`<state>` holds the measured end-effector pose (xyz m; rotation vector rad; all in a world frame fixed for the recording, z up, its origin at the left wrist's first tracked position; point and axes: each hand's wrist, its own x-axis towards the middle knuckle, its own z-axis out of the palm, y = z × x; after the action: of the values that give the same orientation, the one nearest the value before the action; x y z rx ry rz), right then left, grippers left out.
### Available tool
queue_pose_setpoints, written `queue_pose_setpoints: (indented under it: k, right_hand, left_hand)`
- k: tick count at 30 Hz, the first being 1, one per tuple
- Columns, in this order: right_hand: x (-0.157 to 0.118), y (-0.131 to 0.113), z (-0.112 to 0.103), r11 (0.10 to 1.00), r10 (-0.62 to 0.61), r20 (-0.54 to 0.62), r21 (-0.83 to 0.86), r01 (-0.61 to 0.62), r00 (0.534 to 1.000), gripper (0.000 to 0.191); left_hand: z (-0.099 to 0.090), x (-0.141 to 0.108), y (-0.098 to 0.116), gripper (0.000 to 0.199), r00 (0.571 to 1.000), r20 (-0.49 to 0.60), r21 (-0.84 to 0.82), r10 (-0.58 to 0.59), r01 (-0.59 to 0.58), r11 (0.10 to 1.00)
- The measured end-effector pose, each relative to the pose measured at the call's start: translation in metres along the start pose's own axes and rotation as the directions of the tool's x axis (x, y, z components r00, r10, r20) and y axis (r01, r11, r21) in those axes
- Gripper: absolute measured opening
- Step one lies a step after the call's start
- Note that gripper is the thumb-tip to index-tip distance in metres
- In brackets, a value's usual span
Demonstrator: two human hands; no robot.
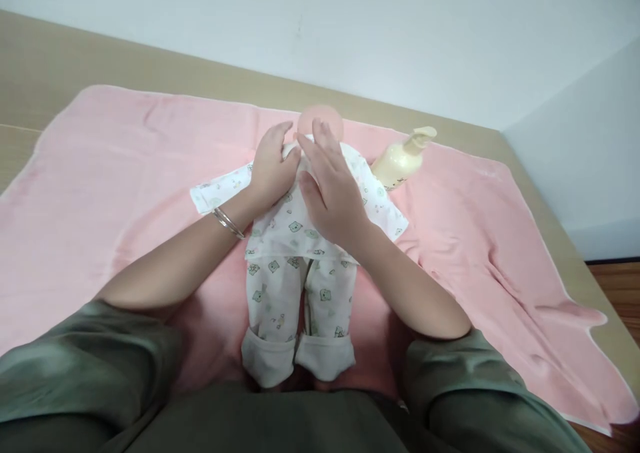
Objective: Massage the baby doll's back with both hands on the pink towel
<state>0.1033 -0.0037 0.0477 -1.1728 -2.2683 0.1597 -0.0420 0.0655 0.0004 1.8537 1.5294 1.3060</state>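
Note:
A baby doll in white printed clothes lies on its back with its bald head (330, 116) away from me. Its long-sleeved top (295, 230) covers the trunk, and cuffed trousers (327, 293) cover the legs. At the left of the doll's upper chest is my left hand (273, 166), fingers slightly bent and thumb apart. My right hand (335, 190) lies over the chest, fingers stretched toward the chin and partly hiding the head. Neither hand visibly grips anything. Whether the palms press on the top cannot be made out.
A cream pump bottle (397, 163) leans beside the doll's right-hand side in view. Under everything spreads a pink blanket (135, 146), wrinkled at the right, on a light wooden table (45, 46). A white wall (400, 33) rises behind.

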Motion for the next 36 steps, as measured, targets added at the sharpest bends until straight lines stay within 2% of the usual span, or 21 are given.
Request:
queue_pose_setpoints:
  k: [2,3,7,9,11,13,16,18,20,22,26,28,30,33,36]
  right_hand:
    - [0.006,0.017,0.014,0.994,0.105,0.119,-0.031,-0.102,0.987,0.055]
    - [0.010,0.025,0.018,0.990,0.141,0.142,-0.047,-0.135,0.980,0.056]
    - [0.024,0.056,0.018,0.970,0.244,0.149,-0.054,-0.238,0.958,0.056]
    - [0.026,0.061,0.014,0.955,0.296,0.163,-0.071,-0.288,0.941,0.059]
    - [0.023,0.053,0.013,0.936,0.346,0.157,-0.123,-0.329,0.925,0.062]
    - [0.014,0.036,0.015,0.924,0.364,0.139,-0.183,-0.337,0.921,0.063]
    - [-0.001,0.005,0.021,0.943,0.271,0.173,-0.244,-0.225,0.947,0.064]
    - [-0.005,-0.006,0.022,0.957,0.200,0.232,-0.255,-0.139,0.952,0.065]
    - [-0.002,-0.004,0.019,0.967,0.171,0.282,-0.234,-0.105,0.944,0.066]
    - [0.006,0.010,0.015,0.972,0.189,0.319,-0.199,-0.129,0.929,0.064]
    - [0.025,0.043,0.007,0.948,0.311,0.321,-0.176,-0.266,0.895,0.065]
    - [0.028,0.048,0.006,0.926,0.371,0.287,-0.184,-0.329,0.883,0.068]
    - [0.025,0.042,0.005,0.898,0.430,0.256,-0.222,-0.380,0.866,0.069]
    - [0.010,0.016,0.007,0.858,0.486,0.226,-0.305,-0.413,0.844,0.070]
    - [-0.005,-0.012,0.011,0.882,0.424,0.241,-0.331,-0.337,0.873,0.071]
  left_hand:
    - [0.003,-0.002,-0.010,0.036,0.998,-0.047,0.028,-0.034,0.036,0.999]
    - [0.004,-0.003,-0.012,0.035,0.998,-0.053,0.041,-0.032,0.034,0.999]
    - [0.006,-0.006,-0.010,0.036,0.999,-0.041,0.055,-0.010,0.012,0.998]
    - [0.006,-0.006,-0.009,0.034,0.999,-0.037,0.051,-0.013,0.015,0.999]
    - [0.005,-0.006,-0.010,0.033,0.999,-0.038,0.047,-0.016,0.018,0.999]
    - [0.005,-0.006,-0.011,0.034,0.999,-0.039,0.042,-0.020,0.022,0.999]
    - [0.006,-0.007,-0.011,0.035,0.998,-0.040,0.044,-0.044,0.046,0.998]
    - [0.005,-0.007,-0.010,0.037,0.998,-0.037,0.054,-0.057,0.059,0.997]
    - [0.005,-0.007,-0.009,0.039,0.998,-0.031,0.066,-0.054,0.056,0.996]
    - [0.004,-0.008,-0.008,0.041,0.999,-0.023,0.082,-0.041,0.042,0.996]
    - [0.003,-0.008,-0.008,0.041,0.999,-0.021,0.109,-0.032,0.034,0.993]
    - [0.004,-0.007,-0.008,0.042,0.999,-0.018,0.119,-0.035,0.037,0.992]
    - [0.004,-0.007,-0.009,0.042,0.999,-0.016,0.120,-0.038,0.040,0.992]
    - [0.004,-0.007,-0.009,0.043,0.999,-0.020,0.108,-0.043,0.045,0.993]
    - [0.004,-0.008,-0.008,0.044,0.998,-0.024,0.113,-0.053,0.055,0.992]
